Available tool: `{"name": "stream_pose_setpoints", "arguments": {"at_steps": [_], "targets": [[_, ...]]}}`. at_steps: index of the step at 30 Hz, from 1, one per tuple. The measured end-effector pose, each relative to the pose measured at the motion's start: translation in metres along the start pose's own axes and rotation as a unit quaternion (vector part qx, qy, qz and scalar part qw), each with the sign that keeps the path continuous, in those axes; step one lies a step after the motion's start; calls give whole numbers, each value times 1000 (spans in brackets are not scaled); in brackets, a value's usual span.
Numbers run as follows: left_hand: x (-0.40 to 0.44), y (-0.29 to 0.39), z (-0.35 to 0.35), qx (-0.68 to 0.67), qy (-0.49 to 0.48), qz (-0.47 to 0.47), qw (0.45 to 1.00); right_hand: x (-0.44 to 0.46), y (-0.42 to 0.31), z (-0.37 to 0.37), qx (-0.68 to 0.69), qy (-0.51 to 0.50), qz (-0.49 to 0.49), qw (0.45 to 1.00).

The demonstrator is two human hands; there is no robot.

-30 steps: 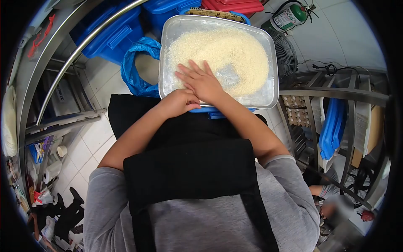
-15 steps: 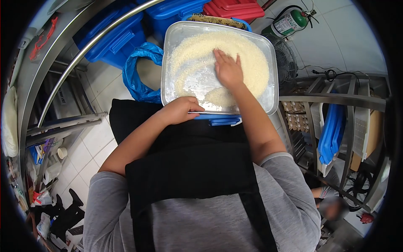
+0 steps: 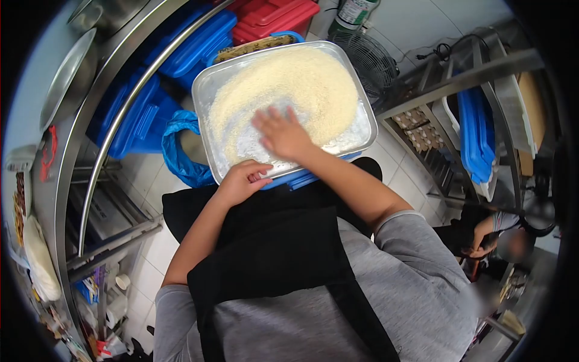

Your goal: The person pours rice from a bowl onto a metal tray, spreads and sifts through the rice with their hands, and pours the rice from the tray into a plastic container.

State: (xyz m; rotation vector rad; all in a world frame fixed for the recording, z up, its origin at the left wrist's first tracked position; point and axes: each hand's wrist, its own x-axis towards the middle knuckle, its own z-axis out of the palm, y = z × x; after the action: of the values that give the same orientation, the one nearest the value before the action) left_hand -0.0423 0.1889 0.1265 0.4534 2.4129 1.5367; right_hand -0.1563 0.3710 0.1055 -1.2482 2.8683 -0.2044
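Light, flat strokes, kept inside the rim, probably suit the loose pale-yellow grains [image 3: 332,84] in the rectangular silver metal tray [image 3: 363,128]. Right hand [image 3: 283,134]: open, fingers spread, blurred, holding nothing, forearm reaching diagonally inward. Left hand [image 3: 240,183]: half-curled at the near rim; can't tell if gripping.

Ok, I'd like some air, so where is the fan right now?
In the head view, the fan is on the person's right, just beyond the far right corner of the tray, beside the extinguisher.
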Motion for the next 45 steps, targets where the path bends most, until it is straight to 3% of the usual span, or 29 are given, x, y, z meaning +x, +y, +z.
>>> {"name": "stream_pose_setpoints", "arguments": {"at_steps": [2, 6, 11, 13, 17, 21, 22, 24, 27, 28, 30, 32, 36, 42, 45], "targets": [[3, 2, -1, -74, 55, -51, 994, -17, -4, 3, 21, -18, -36, 999], [6, -5, 3, -95, 91, -77, 988, -30, 34, 1, -15, 1, -57, 998], [3, 2, 6, -39, 71, -56, 995, -45, 88, -18, -51, -12, -9, 999], [2, 10, 5, 36, 20, 4, 999, -49, 103, -24, -83, -17, -6, 996], [2, 13, 3, 56, -20, 45, 997, -49, 119, -31, -83, -26, 27, 996], [0, 8, 4, 54, -32, 3, 998, -48, 95, -25, -76, 86, 36, 993], [-2, 8, 6, 63, -32, 15, 997, -46, 81, -24, -55, 146, -14, 988], [-5, 8, 11, 70, -36, 34, 996, -34, 46, -4, 23, 152, -71, 986], [-12, 9, 20, 48, -29, 18, 998, -24, -14, 14, 67, 59, -212, 973], [-12, 7, 24, 42, -9, 50, 998, -15, -27, 20, 87, 56, -235, 967], [-18, 8, 24, 34, -19, 24, 999, 8, -42, 30, 110, 59, -257, 958], [-18, 13, 20, 40, -45, -22, 998, 34, -50, 35, 79, 81, -237, 965], [-17, 10, 20, 13, -51, -22, 998, 75, -59, 35, 91, 100, -159, 978], [-16, 9, 20, 1, -55, -26, 998, 109, -36, 23, 19, 79, -10, 997], [-16, 11, 19, 0, -60, -41, 997, 107, -11, 16, 51, 51, 54, 996]]}}
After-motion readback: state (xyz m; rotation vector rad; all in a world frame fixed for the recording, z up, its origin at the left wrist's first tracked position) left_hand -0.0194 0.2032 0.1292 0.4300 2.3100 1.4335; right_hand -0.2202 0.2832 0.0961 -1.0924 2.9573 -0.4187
